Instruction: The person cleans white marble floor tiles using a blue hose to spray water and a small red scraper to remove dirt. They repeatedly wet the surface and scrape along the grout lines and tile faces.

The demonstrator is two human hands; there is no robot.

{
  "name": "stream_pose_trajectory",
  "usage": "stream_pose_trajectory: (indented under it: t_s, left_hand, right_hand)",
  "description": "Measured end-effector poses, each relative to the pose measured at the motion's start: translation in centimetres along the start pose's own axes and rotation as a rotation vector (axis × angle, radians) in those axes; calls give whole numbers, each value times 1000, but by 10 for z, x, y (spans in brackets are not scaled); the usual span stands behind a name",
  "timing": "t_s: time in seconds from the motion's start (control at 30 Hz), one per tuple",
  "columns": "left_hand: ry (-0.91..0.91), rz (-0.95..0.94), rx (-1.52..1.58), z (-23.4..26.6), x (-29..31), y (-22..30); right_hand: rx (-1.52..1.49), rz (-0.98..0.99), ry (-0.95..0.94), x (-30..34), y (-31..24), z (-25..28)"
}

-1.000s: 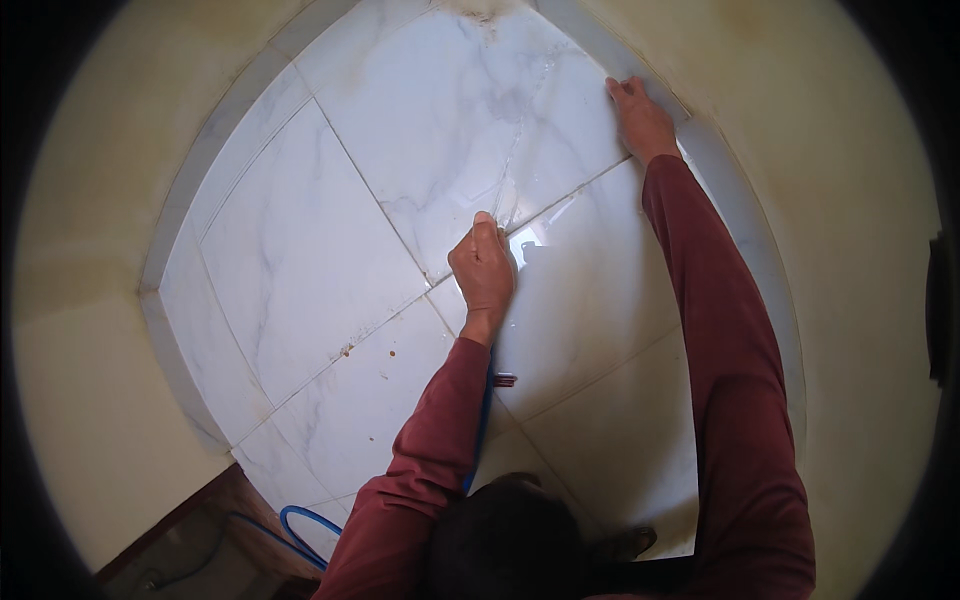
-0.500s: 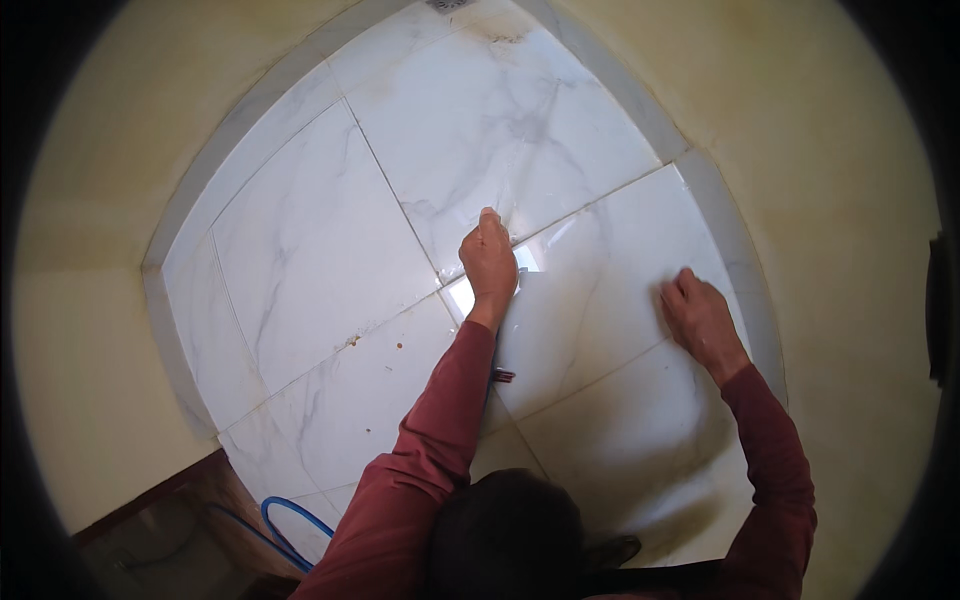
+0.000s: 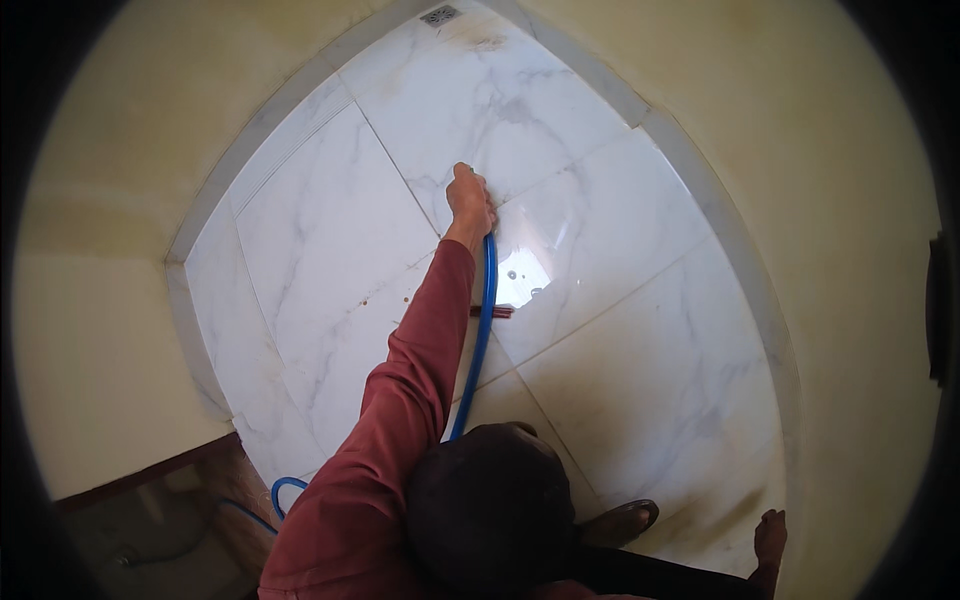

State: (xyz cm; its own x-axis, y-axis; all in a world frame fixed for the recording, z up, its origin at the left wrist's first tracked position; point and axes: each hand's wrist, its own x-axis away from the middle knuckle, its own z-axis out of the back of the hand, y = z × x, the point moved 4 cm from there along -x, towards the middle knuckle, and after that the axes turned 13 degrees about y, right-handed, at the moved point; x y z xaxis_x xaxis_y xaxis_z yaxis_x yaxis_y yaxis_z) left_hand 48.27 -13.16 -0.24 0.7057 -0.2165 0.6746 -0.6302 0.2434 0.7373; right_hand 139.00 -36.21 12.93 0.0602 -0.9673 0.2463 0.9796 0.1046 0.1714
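My left hand is closed round a blue hose out over the wet tiled floor. From the fist the hose runs back under my forearm toward my body. A small dark red object shows beside the hose; its kind is unclear. Far down at the right, my right hand is low near the base of the wall, and its fingers are too small and turned away to read.
A square floor drain sits in the far corner, near a brownish stain. Marble skirting edges the floor below yellowish walls. At lower left lies a blue hose loop by a doorway sill. A dark shoe stands beside me.
My left hand has moved forward and slightly left, and the blue hose now shows behind it. My right hand has drawn back from the right-hand tiles to the lower right.
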Motion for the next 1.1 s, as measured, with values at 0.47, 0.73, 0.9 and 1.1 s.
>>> stream_pose_trajectory:
  t_s: [0.47, 0.73, 0.9, 1.1]
  left_hand:
    - [-48, -50, 80, -15, 17, -6]
    - [-4, -42, 123, -6, 17, 4]
    - [-13, -81, 170, -2, 19, 2]
    - [15, -36, 102, 0, 14, 4]
  right_hand:
    - [-291, -36, -90, 81, -68, -76]
    - [-294, -85, -77, 87, -57, -85]
    - [-322, -51, -63, 89, -64, -91]
    - [-296, -39, -96, 88, -62, -94]
